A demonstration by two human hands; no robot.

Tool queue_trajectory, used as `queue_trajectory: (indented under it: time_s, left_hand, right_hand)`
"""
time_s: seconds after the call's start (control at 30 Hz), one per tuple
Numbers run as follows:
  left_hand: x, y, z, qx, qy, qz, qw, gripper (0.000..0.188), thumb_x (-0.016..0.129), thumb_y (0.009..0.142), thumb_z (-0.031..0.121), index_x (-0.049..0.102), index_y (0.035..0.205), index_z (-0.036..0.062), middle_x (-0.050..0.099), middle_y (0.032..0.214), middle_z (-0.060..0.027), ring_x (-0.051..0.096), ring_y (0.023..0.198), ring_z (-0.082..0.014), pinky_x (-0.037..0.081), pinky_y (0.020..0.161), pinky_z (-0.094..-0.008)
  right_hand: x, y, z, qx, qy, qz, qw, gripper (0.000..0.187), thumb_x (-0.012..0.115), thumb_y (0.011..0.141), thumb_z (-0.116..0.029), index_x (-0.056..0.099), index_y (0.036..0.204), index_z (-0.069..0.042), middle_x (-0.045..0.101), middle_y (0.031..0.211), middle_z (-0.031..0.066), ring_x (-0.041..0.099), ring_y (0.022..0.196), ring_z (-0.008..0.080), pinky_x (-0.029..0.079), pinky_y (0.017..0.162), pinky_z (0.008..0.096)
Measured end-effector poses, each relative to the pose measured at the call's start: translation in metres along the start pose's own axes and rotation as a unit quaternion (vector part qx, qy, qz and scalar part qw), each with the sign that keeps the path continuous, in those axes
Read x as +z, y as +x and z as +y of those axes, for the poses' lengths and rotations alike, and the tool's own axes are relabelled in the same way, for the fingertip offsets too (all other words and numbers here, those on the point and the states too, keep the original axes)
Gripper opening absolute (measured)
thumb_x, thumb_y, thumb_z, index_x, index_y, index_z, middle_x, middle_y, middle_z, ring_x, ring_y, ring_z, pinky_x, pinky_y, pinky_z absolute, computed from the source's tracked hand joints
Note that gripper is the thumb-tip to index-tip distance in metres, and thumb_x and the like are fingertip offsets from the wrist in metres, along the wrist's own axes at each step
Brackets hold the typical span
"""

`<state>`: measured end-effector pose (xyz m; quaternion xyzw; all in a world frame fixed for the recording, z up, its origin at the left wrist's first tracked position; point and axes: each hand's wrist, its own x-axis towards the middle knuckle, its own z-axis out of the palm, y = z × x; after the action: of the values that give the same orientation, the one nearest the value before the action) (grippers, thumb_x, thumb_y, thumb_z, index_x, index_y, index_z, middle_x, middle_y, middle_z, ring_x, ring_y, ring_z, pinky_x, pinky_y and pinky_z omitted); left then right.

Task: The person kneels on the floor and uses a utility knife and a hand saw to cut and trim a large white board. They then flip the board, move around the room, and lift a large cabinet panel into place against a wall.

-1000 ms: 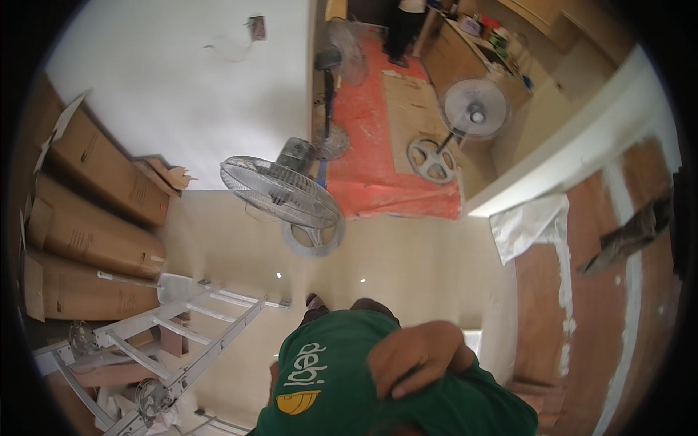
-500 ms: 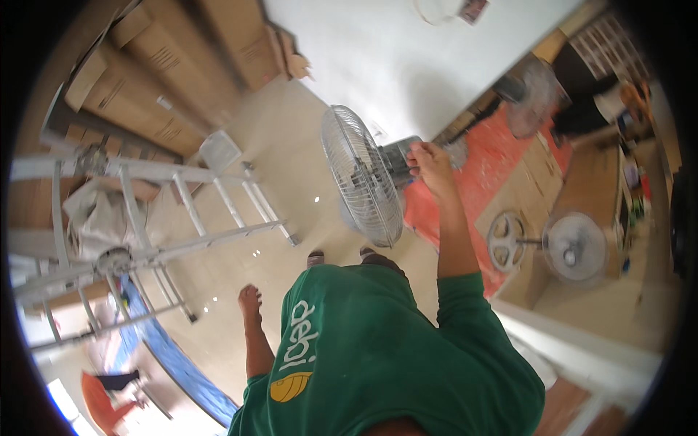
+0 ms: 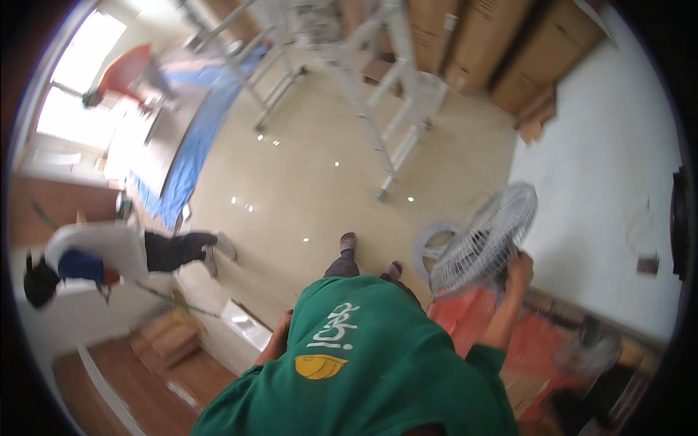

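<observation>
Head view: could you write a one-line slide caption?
Right hand grips a white pedestal fan on glossy tile floor; left hand hangs free.

A room under renovation or move-in: glossy beige floor tiles [image 3: 305, 182], a white stepladder [image 3: 396, 109], stacked cardboard boxes [image 3: 472, 43] along the wall, a blue tarp [image 3: 189, 145] spread on the floor, and a pedestal fan [image 3: 483, 236] standing beside orange sheeting [image 3: 465, 312].

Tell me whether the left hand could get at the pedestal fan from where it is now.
Probably not without shifting: the left hand hangs low at the person's left side, the green-shirted torso lies between, and the pedestal fan stands to the right, where the right hand grips it.
</observation>
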<state>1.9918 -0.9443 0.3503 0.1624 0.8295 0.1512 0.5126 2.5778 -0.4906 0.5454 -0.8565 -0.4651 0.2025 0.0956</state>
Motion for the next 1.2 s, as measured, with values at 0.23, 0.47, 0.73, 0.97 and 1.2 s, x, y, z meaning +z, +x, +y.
queue_trajectory:
  time_s: [0.23,0.47,0.73,0.97,1.2]
  left_hand:
    - [-0.011,0.013,0.022,-0.07,-0.141,0.01,0.987,0.047,0.069,0.088,0.026,0.065,0.12,-0.0081,0.072,0.098,-0.0162,0.069,0.087,-0.0233,0.055,0.074,-0.0366]
    - [-0.082,0.065,0.044,-0.008,-0.175,-0.002,0.984,0.042,0.064,0.092,0.026,0.064,0.122,-0.0026,0.068,0.1,-0.0094,0.065,0.082,-0.0191,0.052,0.066,-0.0315]
    - [-0.195,0.085,-0.003,-0.047,-0.303,0.058,0.95,0.045,0.063,0.094,0.028,0.056,0.13,0.0021,0.063,0.095,-0.0028,0.061,0.079,-0.014,0.047,0.06,-0.0288]
    - [-0.219,0.065,-0.034,-0.102,-0.33,0.059,0.936,0.048,0.06,0.097,0.033,0.05,0.135,0.0051,0.064,0.119,-0.0119,0.064,0.103,-0.027,0.051,0.085,-0.0433]
    - [-0.188,0.032,-0.014,-0.11,-0.409,0.055,0.904,0.051,0.061,0.099,0.033,0.048,0.136,0.0004,0.061,0.129,-0.0177,0.063,0.11,-0.0318,0.052,0.089,-0.0451]
  right_hand:
    - [0.0,-0.047,-0.014,0.001,0.445,-0.064,0.893,0.022,0.056,0.093,-0.011,0.069,0.102,0.004,0.064,0.08,-0.001,0.059,0.067,0.0133,0.046,0.059,0.0259]
    - [-0.008,-0.122,-0.153,-0.147,0.31,-0.045,0.938,0.014,0.057,0.093,-0.011,0.068,0.087,-0.003,0.055,0.068,-0.0043,0.048,0.055,0.0058,0.039,0.047,0.0259]
    - [0.054,-0.219,-0.268,-0.189,0.318,-0.108,0.923,0.015,0.061,0.092,-0.013,0.07,0.087,-0.002,0.059,0.069,-0.0012,0.051,0.057,0.0074,0.041,0.049,0.0277]
    - [0.113,-0.248,-0.357,-0.237,0.324,-0.186,0.897,0.018,0.065,0.091,-0.016,0.072,0.087,0.0,0.063,0.069,0.0016,0.055,0.059,0.0087,0.043,0.05,0.0294]
    - [0.182,-0.21,-0.423,-0.253,0.329,-0.183,0.891,0.03,0.074,0.087,-0.025,0.074,0.092,0.004,0.07,0.073,0.0128,0.062,0.065,0.0161,0.049,0.061,0.0359]
